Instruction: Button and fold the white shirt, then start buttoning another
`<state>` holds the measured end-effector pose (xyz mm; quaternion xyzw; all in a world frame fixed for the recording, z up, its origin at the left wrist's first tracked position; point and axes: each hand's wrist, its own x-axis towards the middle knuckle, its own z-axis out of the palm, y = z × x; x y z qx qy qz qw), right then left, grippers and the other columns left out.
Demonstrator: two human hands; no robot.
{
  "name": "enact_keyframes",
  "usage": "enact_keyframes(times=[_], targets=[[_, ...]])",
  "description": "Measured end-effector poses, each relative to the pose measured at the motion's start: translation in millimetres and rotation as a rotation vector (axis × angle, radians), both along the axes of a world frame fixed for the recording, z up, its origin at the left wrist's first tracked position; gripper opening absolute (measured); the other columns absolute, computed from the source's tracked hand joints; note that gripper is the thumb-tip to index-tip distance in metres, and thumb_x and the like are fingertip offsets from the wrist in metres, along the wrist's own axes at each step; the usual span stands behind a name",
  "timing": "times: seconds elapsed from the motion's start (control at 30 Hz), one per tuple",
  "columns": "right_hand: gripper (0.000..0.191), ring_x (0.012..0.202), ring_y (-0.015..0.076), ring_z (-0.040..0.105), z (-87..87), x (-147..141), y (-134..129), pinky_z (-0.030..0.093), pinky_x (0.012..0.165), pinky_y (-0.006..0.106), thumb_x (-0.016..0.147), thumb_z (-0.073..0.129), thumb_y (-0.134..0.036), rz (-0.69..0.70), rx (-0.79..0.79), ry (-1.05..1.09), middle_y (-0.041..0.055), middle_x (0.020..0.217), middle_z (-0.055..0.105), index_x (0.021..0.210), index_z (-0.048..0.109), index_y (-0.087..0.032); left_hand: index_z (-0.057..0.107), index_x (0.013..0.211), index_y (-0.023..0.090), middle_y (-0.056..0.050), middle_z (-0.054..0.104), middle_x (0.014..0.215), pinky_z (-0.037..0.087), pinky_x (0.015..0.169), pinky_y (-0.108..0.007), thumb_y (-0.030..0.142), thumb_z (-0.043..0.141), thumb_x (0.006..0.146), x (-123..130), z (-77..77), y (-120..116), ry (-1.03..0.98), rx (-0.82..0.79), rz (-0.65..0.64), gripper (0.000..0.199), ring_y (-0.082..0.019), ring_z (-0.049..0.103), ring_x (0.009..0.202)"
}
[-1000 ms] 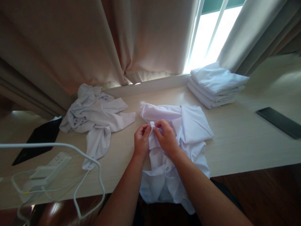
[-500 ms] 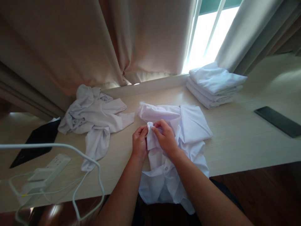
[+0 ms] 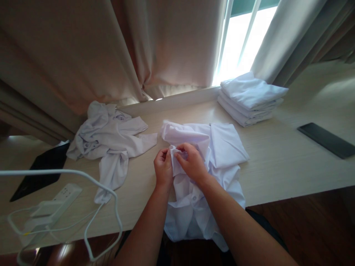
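A white shirt (image 3: 226, 147) lies bunched on the table in front of me, its lower part hanging over the near edge. A small button shows on its front below my hands. My left hand (image 3: 163, 166) pinches the left edge of a raised strip of the shirt's cloth. From the other side my right hand (image 3: 191, 160) grips the same strip between thumb and fingers. The fingertips of both hands are close together, and what lies between them is partly hidden.
A crumpled white garment (image 3: 111, 135) lies at the left, and a stack of folded white clothes (image 3: 249, 98) at the back right. A dark phone (image 3: 327, 139) rests on the right. At the left are a power strip (image 3: 63, 197), a white cable (image 3: 118, 214) and a black flat object (image 3: 41, 166).
Both hands keep hold of the strip of cloth, with small finger shifts; its raised top sits slightly lower. The whole view has shifted a little.
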<state>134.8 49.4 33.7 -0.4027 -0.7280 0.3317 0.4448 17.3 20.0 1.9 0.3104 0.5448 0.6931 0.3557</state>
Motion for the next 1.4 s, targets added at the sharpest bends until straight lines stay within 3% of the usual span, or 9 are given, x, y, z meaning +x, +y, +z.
enact_keyframes(times=[0.17, 0.33, 0.83, 1.07, 1.4], targets=[[0.006, 0.093, 0.0208, 0.054, 3.7, 1.2, -1.1, 0.042, 0.086, 0.033, 0.086, 0.059, -0.021, -0.034, 0.049, -0.037, 0.0037, 0.092, 0.060, 0.090, 0.063, -0.023, 0.065, 0.093, 0.015, -0.002, 0.065, 0.083, 0.047, 0.065, -0.021, 0.037, 0.072, 0.076, -1.2, 2.5, -1.8, 0.184, -0.017, 0.074, 0.029, -0.012, 0.059, 0.072], [0.005, 0.094, 0.0214, 0.053, 7.8, 1.5, -3.6, 0.042, 0.087, 0.035, 0.087, 0.059, -0.024, -0.063, 0.075, -0.036, 0.0043, 0.092, 0.058, 0.090, 0.063, -0.024, 0.066, 0.092, 0.016, -0.001, 0.065, 0.081, 0.045, 0.059, -0.020, 0.035, 0.072, 0.075, 0.3, 4.8, -3.9, 0.294, -0.055, 0.043, 0.026, -0.012, 0.057, 0.066], [0.004, 0.089, 0.0212, 0.054, 6.4, 2.2, -0.8, 0.043, 0.083, 0.034, 0.086, 0.057, -0.022, -0.113, 0.055, 0.019, 0.0040, 0.089, 0.061, 0.089, 0.059, -0.023, 0.068, 0.094, 0.015, -0.005, 0.069, 0.089, 0.050, 0.072, -0.025, 0.036, 0.073, 0.075, 4.4, 12.0, -4.1, 0.099, 0.029, -0.094, 0.029, -0.015, 0.064, 0.077], [0.005, 0.087, 0.0213, 0.055, 5.1, 1.9, -0.1, 0.043, 0.082, 0.035, 0.086, 0.057, -0.022, -0.112, 0.052, 0.015, 0.0045, 0.089, 0.062, 0.090, 0.059, -0.022, 0.069, 0.086, 0.016, -0.003, 0.067, 0.081, 0.047, 0.065, -0.023, 0.045, 0.065, 0.082, 4.7, 13.5, -7.2, 0.091, 0.015, -0.096, 0.029, -0.014, 0.059, 0.071], [0.007, 0.089, 0.0210, 0.056, 4.5, 1.1, -0.5, 0.044, 0.084, 0.034, 0.086, 0.055, -0.021, -0.067, 0.054, 0.018, 0.0043, 0.089, 0.062, 0.091, 0.061, -0.023, 0.070, 0.087, 0.017, -0.003, 0.067, 0.084, 0.047, 0.071, -0.025, 0.039, 0.066, 0.080, 2.9, 12.2, -5.0, 0.184, -0.004, -0.041, 0.024, -0.016, 0.059, 0.076]])
